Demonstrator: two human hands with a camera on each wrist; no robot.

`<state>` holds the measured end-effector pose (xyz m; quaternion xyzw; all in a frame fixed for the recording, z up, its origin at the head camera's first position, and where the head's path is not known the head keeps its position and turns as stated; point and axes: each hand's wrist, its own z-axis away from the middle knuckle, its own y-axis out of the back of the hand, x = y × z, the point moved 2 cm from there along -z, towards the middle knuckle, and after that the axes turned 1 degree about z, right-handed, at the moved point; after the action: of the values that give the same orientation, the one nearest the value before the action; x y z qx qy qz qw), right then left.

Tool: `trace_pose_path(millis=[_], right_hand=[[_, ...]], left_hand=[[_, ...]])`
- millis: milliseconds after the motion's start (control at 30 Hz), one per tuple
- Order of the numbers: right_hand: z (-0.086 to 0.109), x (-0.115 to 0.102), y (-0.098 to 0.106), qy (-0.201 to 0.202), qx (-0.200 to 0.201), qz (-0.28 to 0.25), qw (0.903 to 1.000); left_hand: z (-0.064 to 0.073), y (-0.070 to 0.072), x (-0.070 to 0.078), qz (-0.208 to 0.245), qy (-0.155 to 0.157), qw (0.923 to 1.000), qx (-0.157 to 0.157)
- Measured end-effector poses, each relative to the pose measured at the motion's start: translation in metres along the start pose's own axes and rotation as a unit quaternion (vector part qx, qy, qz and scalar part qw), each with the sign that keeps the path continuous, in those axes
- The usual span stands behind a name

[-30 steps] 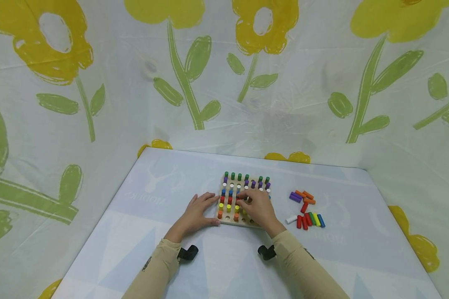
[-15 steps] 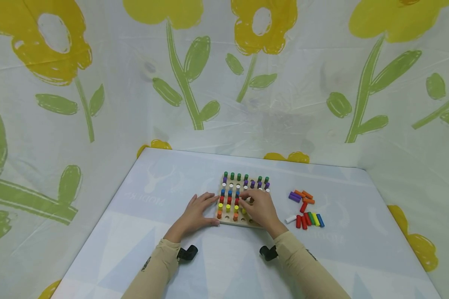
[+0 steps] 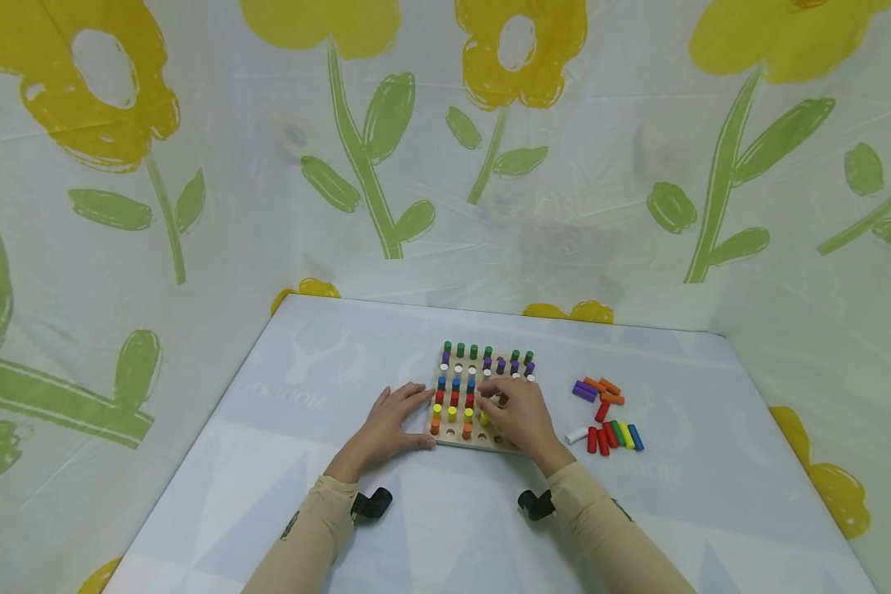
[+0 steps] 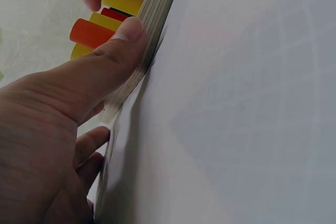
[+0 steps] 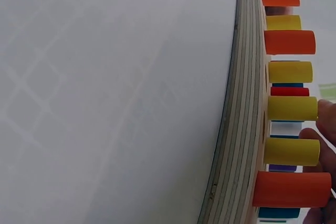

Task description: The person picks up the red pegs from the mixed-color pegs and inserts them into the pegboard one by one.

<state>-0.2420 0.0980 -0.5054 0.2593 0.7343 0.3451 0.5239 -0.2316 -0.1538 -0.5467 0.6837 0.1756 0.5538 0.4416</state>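
A wooden pegboard (image 3: pixel 456 442) holds rows of upright coloured pegs: green, purple, white, blue, red, yellow and orange from back to front. My left hand (image 3: pixel 386 422) rests at its front left corner, thumb (image 4: pixel 113 51) on the front edge and fingers along the left side. Above the middle rows is my right hand (image 3: pixel 521 415), thumb and forefinger bent toward each other beside a red peg (image 3: pixel 470 401). In the right wrist view its fingers (image 5: pixel 329 121) appear behind the yellow pegs (image 5: pixel 292 151); I cannot tell whether they pinch a peg. It hides several holes on the right.
Right of the board lie loose pegs: purple ones (image 3: pixel 584 390), orange ones (image 3: pixel 612 399), red ones (image 3: pixel 604 443), a white peg (image 3: pixel 577 436) and a blue peg (image 3: pixel 636 437) among them. A flower-printed sheet (image 3: pixel 601 190) rises behind the table (image 3: pixel 327 330).
My right hand has shifted slightly right across the board, so the third red and blue pegs show more fully. My left hand has stayed at the corner.
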Motion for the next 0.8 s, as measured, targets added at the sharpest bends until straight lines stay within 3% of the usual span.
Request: trace_pose_path(millis=[800], right_hand=[[0.003, 0.012, 0.008, -0.032, 0.004, 0.021, 0.9993]], left_hand=[[0.002, 0.002, 0.003, 0.009, 0.004, 1.0, 0.0]])
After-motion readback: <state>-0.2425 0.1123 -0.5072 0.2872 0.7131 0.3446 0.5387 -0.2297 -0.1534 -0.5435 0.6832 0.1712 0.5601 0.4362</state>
